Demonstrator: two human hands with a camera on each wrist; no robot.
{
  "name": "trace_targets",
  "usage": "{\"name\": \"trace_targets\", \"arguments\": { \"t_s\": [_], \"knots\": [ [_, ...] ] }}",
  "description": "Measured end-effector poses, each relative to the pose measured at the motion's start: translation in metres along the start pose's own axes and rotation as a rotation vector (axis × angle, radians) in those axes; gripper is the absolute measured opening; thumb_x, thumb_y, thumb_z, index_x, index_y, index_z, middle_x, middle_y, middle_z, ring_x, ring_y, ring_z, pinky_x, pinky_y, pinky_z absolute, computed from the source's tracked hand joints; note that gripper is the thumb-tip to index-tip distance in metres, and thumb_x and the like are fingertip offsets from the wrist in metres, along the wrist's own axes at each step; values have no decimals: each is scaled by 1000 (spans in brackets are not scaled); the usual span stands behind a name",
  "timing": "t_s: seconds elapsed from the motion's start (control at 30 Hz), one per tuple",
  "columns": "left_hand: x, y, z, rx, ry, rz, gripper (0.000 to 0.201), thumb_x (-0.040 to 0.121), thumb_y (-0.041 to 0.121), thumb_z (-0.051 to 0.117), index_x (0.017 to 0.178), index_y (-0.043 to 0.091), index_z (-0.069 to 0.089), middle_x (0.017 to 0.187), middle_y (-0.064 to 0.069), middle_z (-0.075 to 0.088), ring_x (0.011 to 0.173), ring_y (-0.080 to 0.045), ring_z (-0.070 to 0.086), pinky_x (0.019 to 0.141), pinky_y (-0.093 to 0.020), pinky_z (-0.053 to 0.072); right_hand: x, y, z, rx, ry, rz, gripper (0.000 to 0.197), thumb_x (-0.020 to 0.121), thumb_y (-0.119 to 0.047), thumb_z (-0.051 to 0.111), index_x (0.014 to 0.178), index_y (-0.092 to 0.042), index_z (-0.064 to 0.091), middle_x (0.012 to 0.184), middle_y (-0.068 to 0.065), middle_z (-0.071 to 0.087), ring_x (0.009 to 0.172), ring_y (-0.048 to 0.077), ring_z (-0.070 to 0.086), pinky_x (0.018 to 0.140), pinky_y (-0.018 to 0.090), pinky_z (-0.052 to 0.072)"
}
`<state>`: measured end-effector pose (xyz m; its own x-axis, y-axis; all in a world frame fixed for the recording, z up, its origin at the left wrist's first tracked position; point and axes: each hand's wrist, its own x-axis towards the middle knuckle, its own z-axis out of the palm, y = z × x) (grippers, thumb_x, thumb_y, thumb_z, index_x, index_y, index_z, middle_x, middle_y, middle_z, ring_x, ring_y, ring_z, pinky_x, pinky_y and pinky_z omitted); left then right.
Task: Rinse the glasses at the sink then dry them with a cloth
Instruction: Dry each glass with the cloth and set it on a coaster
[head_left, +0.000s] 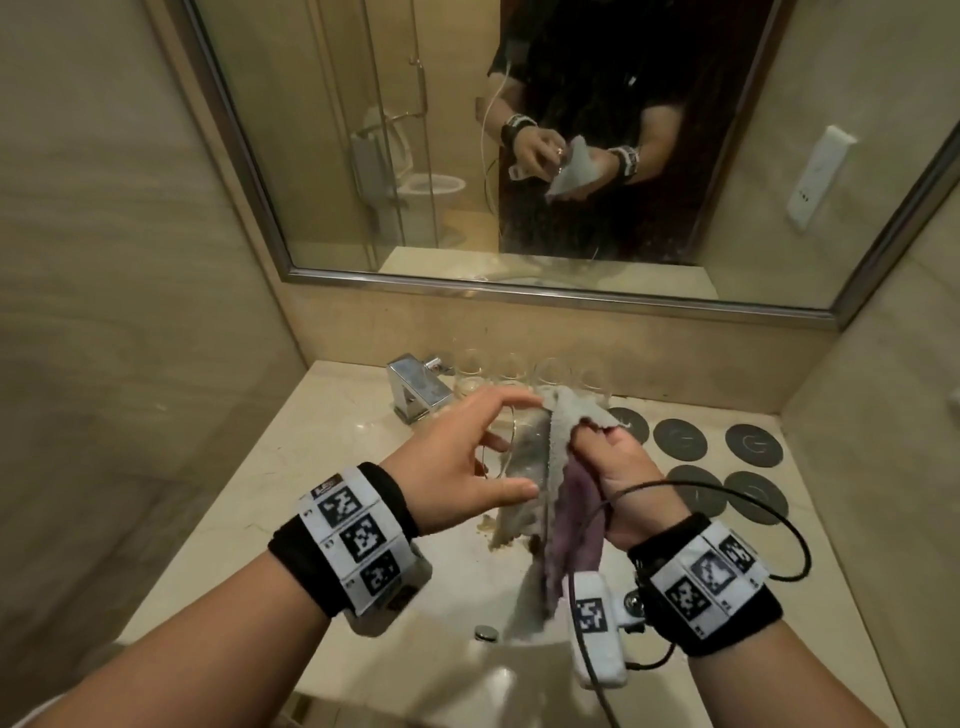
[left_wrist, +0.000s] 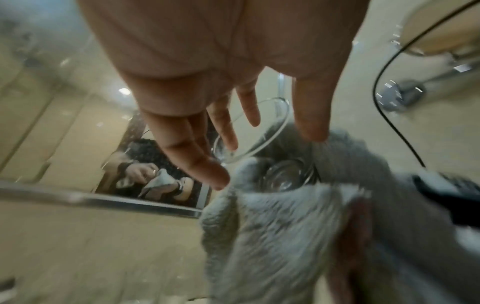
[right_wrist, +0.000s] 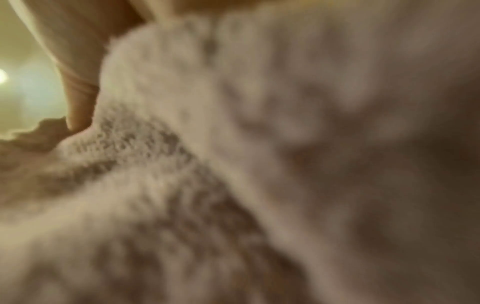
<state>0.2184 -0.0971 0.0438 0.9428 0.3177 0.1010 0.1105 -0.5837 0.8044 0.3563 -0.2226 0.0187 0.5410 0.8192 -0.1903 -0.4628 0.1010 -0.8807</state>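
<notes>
Grey cloth (head_left: 558, 431) wraps the far side of one clear glass (head_left: 511, 457), which is held on its side above the sink (head_left: 467, 587). The right hand (head_left: 621, 478) grips the cloth with fingers curled into the fabric; the right wrist view shows only blurred towelling and one finger pressed on it. The left hand (head_left: 460, 462) has its fingers spread and nearly straight, tips at the glass and the cloth edge. The left wrist view shows those fingers (left_wrist: 192, 148) reaching over the open rim of the glass; whether they bear on it or merely hover just beside it cannot be told.

Assessment: the drying step is in hand for this glass, so its rinse is judged complete. A row of glasses (head_left: 519, 371) stands upright on the counter (head_left: 332, 415) behind the tap (head_left: 418, 387), against the back wall. Whether those are already rinsed and dried, or await treatment, cannot be determined: no droplets can be made out. No water is seen running from the tap.

Six dark round coasters (head_left: 680, 439) lie on the counter to the right, none bearing a glass. Judged remaining: finish wiping this glass, set it down, and deal with any untreated glasses.
</notes>
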Motion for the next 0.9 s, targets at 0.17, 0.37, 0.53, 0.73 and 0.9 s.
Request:
{"name": "trace_targets", "arguments": {
  "t_s": [0.17,0.37,0.53,0.73,0.9],
  "knots": [
    [1,3,-1,-462,49,-374,61,78,63,52,125,25,47,115,0,55,74,-23,71,47,-22,48,-8,2,1,-409,68,-242,30,58,-12,71,84,-1,65,70,13,68,54,16,64,42,19,46],
    [-4,-3,-6,-32,-17,15,60,78,40,76,126,50,41,132,21,44,102,-4,60,74,-18,50,3,7,-1,-23,7,2,71,54,-21,84,103,21,53,95,31,60,86,36,57,78,45,46],
    [-2,-3,-6,-395,56,-275,66,75,71,57,128,33,48,121,4,56,81,-17,71,54,-25,51,-3,4,5,-289,58,-183,19,58,-12,68,70,2,62,61,7,63,56,21,59,52,24,46],
    [-8,-8,-9,35,-2,56,55,81,38,74,127,47,44,136,17,43,107,-9,60,70,-24,54,1,5,7,-39,19,-51,30,67,-10,70,88,9,63,85,25,64,75,31,63,71,38,51],
    [-4,-3,-7,-287,37,-136,55,75,66,61,125,52,42,127,10,52,94,-16,68,60,-24,53,-3,2,7,-270,49,-172,18,61,-9,70,69,3,59,64,12,59,58,24,57,48,27,47]
  ]
}}
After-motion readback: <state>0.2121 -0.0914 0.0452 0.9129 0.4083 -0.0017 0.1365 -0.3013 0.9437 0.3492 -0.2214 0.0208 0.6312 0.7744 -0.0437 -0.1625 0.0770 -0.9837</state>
